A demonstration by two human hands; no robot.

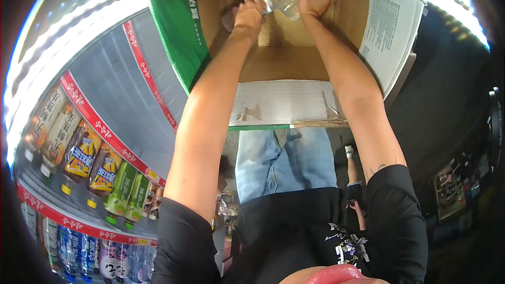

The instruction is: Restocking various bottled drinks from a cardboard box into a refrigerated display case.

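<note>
An open cardboard box (288,63) with green and white flaps is in front of me, and both hands reach inside it. My right hand (318,3) is closed around a clear plastic bottle (294,4) with a blue and white label, its cap towards the upper right. Beside it, my left hand (249,12) grips another clear bottle (270,0), whose label shows at my fingers; part of it is hidden behind the hand. The two bottles lie close to each other near the box's far end.
To the left, a lit cooler shelf (106,128) with red edge strips carries tea and juice bottles (81,156). Lower down stands a row of water and drink bottles (85,250). Another person (355,201) is behind me at the right.
</note>
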